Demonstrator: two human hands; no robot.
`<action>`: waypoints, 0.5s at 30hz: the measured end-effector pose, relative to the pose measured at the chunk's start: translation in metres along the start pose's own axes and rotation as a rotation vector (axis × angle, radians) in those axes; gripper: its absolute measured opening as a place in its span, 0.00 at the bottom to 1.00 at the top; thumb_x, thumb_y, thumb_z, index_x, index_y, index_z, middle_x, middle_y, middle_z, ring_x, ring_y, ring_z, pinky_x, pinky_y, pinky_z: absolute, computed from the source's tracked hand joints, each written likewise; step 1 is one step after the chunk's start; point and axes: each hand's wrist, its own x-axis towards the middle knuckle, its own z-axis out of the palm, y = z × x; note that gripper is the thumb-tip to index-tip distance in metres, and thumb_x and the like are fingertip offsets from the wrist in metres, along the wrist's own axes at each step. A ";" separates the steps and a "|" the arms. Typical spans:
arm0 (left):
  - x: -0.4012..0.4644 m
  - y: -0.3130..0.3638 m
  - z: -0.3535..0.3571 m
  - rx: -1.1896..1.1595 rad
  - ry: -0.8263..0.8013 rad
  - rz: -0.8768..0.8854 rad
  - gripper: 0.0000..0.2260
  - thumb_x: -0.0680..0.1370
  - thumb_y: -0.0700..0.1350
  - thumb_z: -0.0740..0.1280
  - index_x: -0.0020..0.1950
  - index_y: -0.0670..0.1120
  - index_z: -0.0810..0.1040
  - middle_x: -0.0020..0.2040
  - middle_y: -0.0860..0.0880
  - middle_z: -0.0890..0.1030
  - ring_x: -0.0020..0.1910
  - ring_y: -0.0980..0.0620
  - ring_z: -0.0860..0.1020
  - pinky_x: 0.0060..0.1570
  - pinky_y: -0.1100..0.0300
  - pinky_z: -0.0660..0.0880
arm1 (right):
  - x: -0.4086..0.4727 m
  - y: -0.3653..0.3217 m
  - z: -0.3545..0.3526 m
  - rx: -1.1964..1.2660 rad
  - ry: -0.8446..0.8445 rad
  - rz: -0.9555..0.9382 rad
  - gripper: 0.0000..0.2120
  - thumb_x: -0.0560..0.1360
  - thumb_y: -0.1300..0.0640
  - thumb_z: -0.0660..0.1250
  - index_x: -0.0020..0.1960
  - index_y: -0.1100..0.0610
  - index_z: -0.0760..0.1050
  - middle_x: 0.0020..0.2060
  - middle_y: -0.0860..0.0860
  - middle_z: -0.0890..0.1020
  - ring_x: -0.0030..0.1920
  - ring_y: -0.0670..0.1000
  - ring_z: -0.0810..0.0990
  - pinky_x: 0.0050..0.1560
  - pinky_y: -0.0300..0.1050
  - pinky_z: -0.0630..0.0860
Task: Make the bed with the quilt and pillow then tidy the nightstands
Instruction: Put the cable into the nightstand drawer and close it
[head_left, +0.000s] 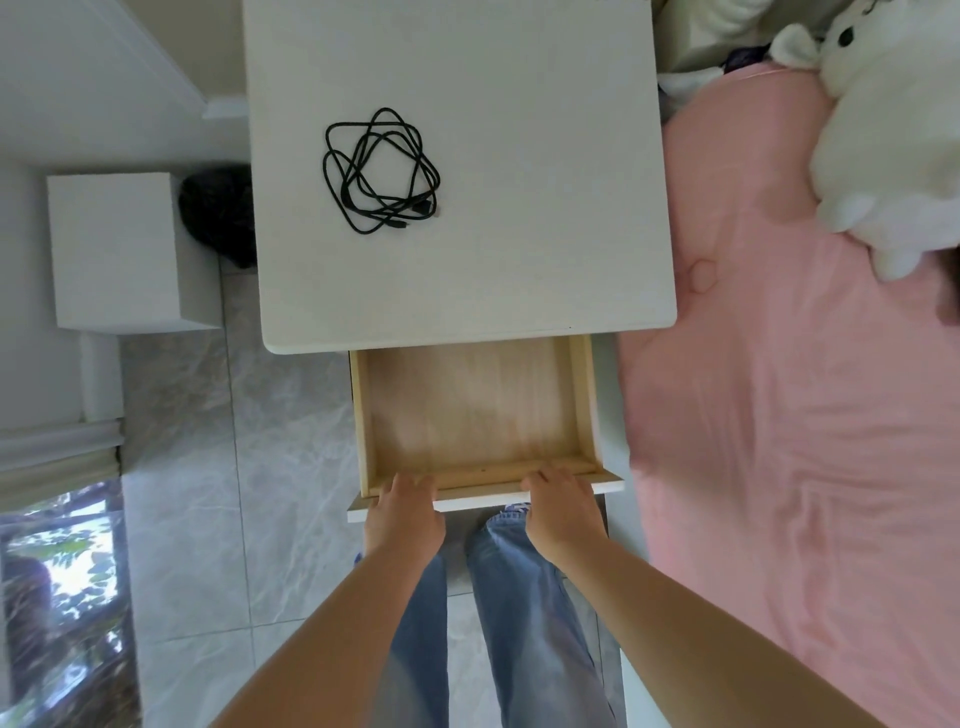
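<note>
Two hands hold the front edge of the pulled-out drawer (475, 410) at 6 o'clock: the left hand (404, 514) and right hand (563, 512) each have a narrow grip, fingers curled over the white front panel. The nightstand (545, 182) top carries a coiled black cable (382, 171) at 11 o'clock. No writing can be read anywhere. The pink quilt (779, 415) covers the bed at 3 o'clock, a white plush toy (893, 130) lying on it at 2 o'clock. A white box (117, 249) stands at 9 o'clock.

Cable (382, 171) on nightstand (545, 182), left of bed (779, 415)
</note>
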 end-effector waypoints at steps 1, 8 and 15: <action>0.000 -0.001 0.001 -0.023 -0.001 -0.004 0.13 0.79 0.41 0.61 0.62 0.50 0.75 0.58 0.50 0.74 0.56 0.50 0.74 0.54 0.56 0.76 | -0.001 0.000 0.001 -0.001 0.003 0.001 0.17 0.76 0.59 0.62 0.64 0.53 0.71 0.60 0.48 0.73 0.61 0.51 0.71 0.64 0.46 0.67; 0.004 -0.010 -0.004 -0.136 -0.092 -0.047 0.10 0.79 0.44 0.59 0.55 0.50 0.78 0.55 0.51 0.78 0.52 0.50 0.78 0.51 0.54 0.77 | -0.006 -0.002 -0.005 0.009 -0.021 -0.003 0.16 0.78 0.57 0.60 0.65 0.54 0.70 0.61 0.49 0.74 0.60 0.51 0.73 0.61 0.43 0.68; 0.027 0.010 -0.088 -0.208 0.438 0.202 0.05 0.77 0.44 0.62 0.48 0.53 0.76 0.47 0.54 0.76 0.45 0.53 0.76 0.46 0.57 0.76 | 0.010 -0.023 -0.037 0.242 -0.004 0.035 0.21 0.78 0.57 0.59 0.70 0.54 0.66 0.62 0.50 0.75 0.59 0.51 0.76 0.60 0.47 0.75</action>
